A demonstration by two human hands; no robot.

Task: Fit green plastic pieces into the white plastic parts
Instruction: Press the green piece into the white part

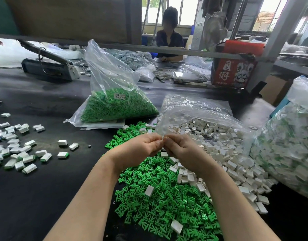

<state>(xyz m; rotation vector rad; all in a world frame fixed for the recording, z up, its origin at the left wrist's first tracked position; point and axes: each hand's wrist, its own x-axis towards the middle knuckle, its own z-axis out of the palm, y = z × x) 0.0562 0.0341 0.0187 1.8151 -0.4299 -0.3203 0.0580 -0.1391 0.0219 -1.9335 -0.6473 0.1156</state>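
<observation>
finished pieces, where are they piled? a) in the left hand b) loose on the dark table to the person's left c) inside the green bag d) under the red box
b: the white parts with green fitted in lie scattered loose on the dark table, left of both hands.

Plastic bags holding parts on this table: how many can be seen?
3. One bag of green pieces stands at centre; one open bag of white parts lies right of it; one bag of assembled parts is at the right edge. More may be hidden behind.

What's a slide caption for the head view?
Both hands meet fingertip to fingertip above loose green pieces and white parts; assembled units lie left.
</observation>
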